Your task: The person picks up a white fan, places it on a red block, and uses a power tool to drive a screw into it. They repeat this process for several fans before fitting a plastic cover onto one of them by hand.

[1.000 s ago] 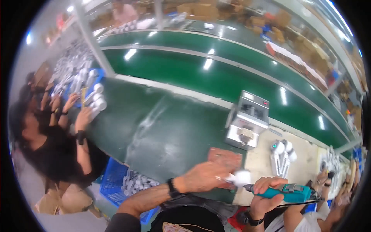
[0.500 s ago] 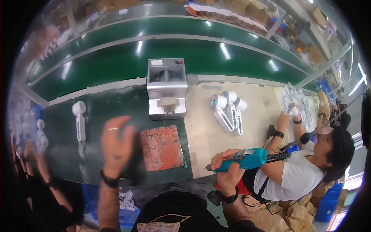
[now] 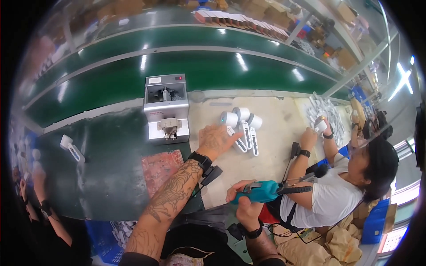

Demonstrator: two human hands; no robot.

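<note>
My right hand [image 3: 246, 207] grips a teal electric screwdriver [image 3: 262, 191] at the front edge of the bench. My left hand [image 3: 216, 141] reaches over to a cluster of white handheld devices with round heads and slotted handles. Its thumb is stretched out, while the other fingers are partly hidden beside the leftmost device [image 3: 229, 119]. The middle device [image 3: 245, 128] and the right-hand device [image 3: 254, 133] lie close against it. Another such white device [image 3: 73, 148] lies tilted on the dark green mat at the left.
A silver box-shaped machine [image 3: 167, 111] with small parts in its top stands behind a worn red pad [image 3: 155, 170]. At right, a co-worker [image 3: 330, 190] handles a white part near a pile of white parts [image 3: 328, 113]. Another person's arm [image 3: 49, 204] shows at left.
My left hand has moved right, from above the dark mat to the cluster of white devices. The lone device at left now lies at a different angle. The view has shifted slightly.
</note>
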